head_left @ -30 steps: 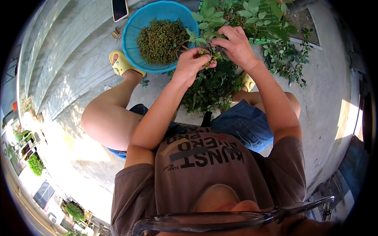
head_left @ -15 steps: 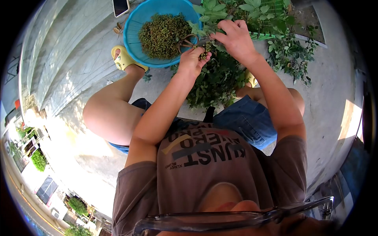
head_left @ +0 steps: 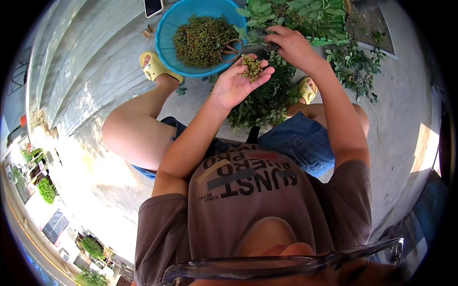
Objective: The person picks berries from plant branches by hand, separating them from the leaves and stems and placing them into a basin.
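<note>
My left hand [head_left: 234, 85] is turned palm up with its fingers apart, and a small cluster of green berries [head_left: 251, 67] rests on it. Up and to the right, my right hand [head_left: 291, 46] has its fingers curled at a leafy branch [head_left: 260, 16]; whatever lies between the fingertips is too small to tell. Left of my hands stands a blue basket [head_left: 164, 45] with a heap of green-brown berries [head_left: 202, 42] in it. The looped handles of scissors [head_left: 231, 50] show at the basket's right side.
A green basket [head_left: 339, 29] under leafy branches stands at the upper right. More cut foliage [head_left: 262, 102] lies between my feet, in yellow sandals [head_left: 155, 66]. A phone [head_left: 153, 6] lies on the concrete at the top left, near dry leaves.
My left hand has opened from a pinch to a flat palm under the berry cluster and turned upward. My right hand has shifted slightly right and remains at the branch.
</note>
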Demonstrator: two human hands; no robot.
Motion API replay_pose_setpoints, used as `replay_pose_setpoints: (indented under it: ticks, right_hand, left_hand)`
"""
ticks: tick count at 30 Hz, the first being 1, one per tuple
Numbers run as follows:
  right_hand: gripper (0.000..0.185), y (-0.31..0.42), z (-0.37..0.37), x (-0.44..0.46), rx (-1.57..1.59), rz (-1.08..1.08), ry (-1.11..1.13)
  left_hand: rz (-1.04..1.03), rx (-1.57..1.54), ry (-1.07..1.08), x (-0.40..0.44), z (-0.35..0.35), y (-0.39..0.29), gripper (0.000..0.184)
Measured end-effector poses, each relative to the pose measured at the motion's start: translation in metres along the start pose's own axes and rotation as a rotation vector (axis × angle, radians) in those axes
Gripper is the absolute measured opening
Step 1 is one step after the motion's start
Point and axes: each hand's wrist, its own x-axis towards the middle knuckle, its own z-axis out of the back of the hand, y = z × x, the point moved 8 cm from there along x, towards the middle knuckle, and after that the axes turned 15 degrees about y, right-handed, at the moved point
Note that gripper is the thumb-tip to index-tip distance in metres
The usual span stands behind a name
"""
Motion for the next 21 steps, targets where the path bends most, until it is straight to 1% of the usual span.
replay_pose_setpoints:
  ticks: [4, 6, 10, 12, 13, 14, 15, 16, 18, 19, 21]
  right_hand:
    - [0.043, 0.01, 0.021, -0.016, 0.062, -0.004, -0.035]
    - [0.046, 0.01, 0.028, -0.025, 0.15, -0.045, -0.022]
    - [0.042, 0.009, 0.029, -0.035, 0.187, -0.036, -0.04]
    - [0.039, 0.007, 0.027, -0.038, 0.249, -0.068, 0.023]
    - [0.039, 0.009, 0.03, -0.04, 0.243, -0.067, 0.018]
    - [0.039, 0.01, 0.027, -0.042, 0.239, -0.091, 0.083]
    - [0.039, 0.009, 0.023, -0.043, 0.236, -0.117, 0.149]
    - [0.039, 0.008, 0.024, -0.045, 0.229, -0.12, 0.146]
    - [0.039, 0.003, 0.015, -0.047, 0.221, -0.148, 0.211]
    - [0.032, 0.004, 0.016, -0.047, 0.17, -0.101, 0.144]
    - [0.032, -0.003, 0.013, -0.048, 0.171, -0.115, 0.151]
  left_hand:
    - [0.012, -0.101, 0.06, -0.002, -0.018, 0.005, 0.035]
    - [0.0, -0.153, 0.075, -0.002, -0.026, 0.008, 0.04]
    - [-0.002, -0.177, 0.039, -0.002, -0.03, 0.01, 0.036]
    - [-0.031, -0.171, 0.038, -0.004, -0.028, 0.005, 0.036]
    - [-0.112, -0.159, 0.014, -0.005, -0.023, -0.006, 0.036]
    - [-0.192, -0.148, -0.008, -0.006, -0.019, -0.02, 0.035]
    - [-0.31, -0.105, -0.066, -0.008, -0.011, -0.04, 0.041]
    - [-0.395, -0.099, -0.071, -0.01, -0.001, -0.06, 0.045]
    - [-0.508, 0.004, -0.253, -0.023, 0.027, -0.093, 0.052]
    - [-0.505, 0.003, -0.246, -0.023, 0.037, -0.1, 0.052]
    - [-0.478, -0.025, -0.8, -0.048, 0.088, -0.099, 0.055]
